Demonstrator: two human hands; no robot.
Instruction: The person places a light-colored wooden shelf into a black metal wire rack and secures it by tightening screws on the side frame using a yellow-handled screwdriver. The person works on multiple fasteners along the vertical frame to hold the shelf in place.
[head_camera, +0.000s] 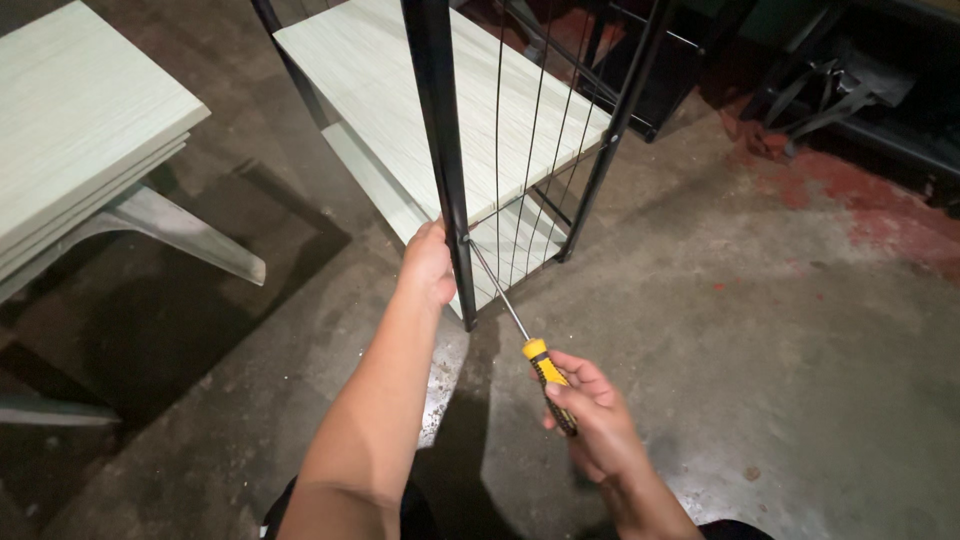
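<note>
The right hand (590, 420) has its grip closed on the yellow-and-black screwdriver (545, 372), tip at a screw (466, 239) in the black post (447, 170). The left hand (428, 265), just beside that screw, clasps the post; keep the shaft in line with the screw, I judge.

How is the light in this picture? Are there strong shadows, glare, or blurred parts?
Head view: light falls from above and in front, so the left hand and arm throw a dark shadow on the concrete floor; a shiny glare patch lies on the floor beside the right hand; the screwdriver and black frame post are sharp; the top right corner is very dark; straight edges bend slightly near the borders.
</note>
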